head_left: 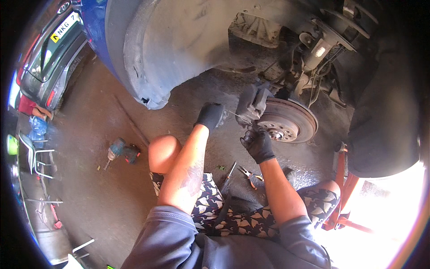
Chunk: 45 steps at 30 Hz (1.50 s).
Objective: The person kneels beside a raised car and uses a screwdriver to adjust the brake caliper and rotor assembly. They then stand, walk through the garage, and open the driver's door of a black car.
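Grey brake caliper [251,102] sits on the upper left rim of the rusty brake disc [289,120] inside the wheel arch; black-gloved left hand [209,115] is closed, fingers pinching a thin metal clip [236,116] just beside the caliper, and gloved right hand [257,143] is curled against the caliper's underside, though what it grips I can't tell. On the concrete floor [98,197], pliers [249,175] and a screwdriver [229,172] lie between the knees, and a cordless drill [120,151] lies well apart to the left.

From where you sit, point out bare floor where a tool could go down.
Free: the concrete floor left of your left knee, between the cordless drill and the folding chair.
Crowded: between your knees, where the pliers and screwdriver lie, and under the brake disc, beside the orange jack.
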Motion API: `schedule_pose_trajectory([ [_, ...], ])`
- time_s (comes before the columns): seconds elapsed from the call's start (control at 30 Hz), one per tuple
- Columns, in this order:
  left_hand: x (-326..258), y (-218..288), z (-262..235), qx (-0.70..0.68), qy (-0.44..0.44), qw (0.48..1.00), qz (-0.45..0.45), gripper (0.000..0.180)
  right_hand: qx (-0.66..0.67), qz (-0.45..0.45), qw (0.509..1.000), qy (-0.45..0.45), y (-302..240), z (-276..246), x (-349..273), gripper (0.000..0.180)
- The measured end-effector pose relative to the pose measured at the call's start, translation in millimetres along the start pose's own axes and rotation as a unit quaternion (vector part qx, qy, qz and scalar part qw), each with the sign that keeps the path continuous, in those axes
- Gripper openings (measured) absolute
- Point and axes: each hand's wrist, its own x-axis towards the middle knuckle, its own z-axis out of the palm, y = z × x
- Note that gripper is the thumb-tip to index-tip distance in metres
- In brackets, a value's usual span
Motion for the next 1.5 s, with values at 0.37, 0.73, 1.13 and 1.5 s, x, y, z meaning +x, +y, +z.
schedule_pose_trajectory([
  [0.37, -25.3, -45.8, 5.4, -0.086, 0.016, 0.957, -0.276, 0.033, -0.189, -0.063, 0.979, -0.048, 0.5, 9.7, 1.9, 0.024],
  [0.73, -31.5, -30.3, -6.7, -0.276, -0.023, 0.960, -0.024, 0.013, -0.360, -0.053, 0.929, -0.059, 21.0, -8.6, 13.7, 0.022],
  [1.13, -66.9, 11.2, 5.3, -0.301, -0.124, 0.943, 0.070, 0.038, -0.610, -0.045, 0.744, -0.269, 26.7, 23.7, -3.7, 0.022],
  [1.5, -61.1, 5.5, 1.7, -0.125, -0.045, 0.970, 0.203, 0.054, -0.681, -0.176, 0.641, -0.307, -51.9, 191.1, -187.5, 0.038],
])
